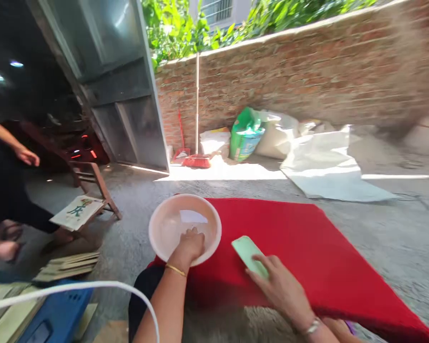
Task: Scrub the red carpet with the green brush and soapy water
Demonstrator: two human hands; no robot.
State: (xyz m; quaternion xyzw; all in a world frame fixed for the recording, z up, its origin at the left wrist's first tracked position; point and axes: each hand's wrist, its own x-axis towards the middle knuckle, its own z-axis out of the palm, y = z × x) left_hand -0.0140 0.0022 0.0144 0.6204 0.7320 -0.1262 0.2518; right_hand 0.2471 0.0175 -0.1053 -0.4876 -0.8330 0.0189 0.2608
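Red broom [196,161] near brick wall [293,66] — green sack [246,136] beside pale sack [276,136].

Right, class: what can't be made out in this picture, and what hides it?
All in the head view:
- Left hand: its palm and anything in it, hidden by the hand's back.
- Green block: its near end, covered by the right hand.
- Person at left: upper body, cut off by the frame edge.
- Brick wall: right end, blurred.

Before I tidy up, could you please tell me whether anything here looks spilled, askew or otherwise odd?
The white sheeting by the brick wall looks somewhat untidy: it lies rumpled on the floor near the green bag. No spill shows on the red cloth beside the basin.
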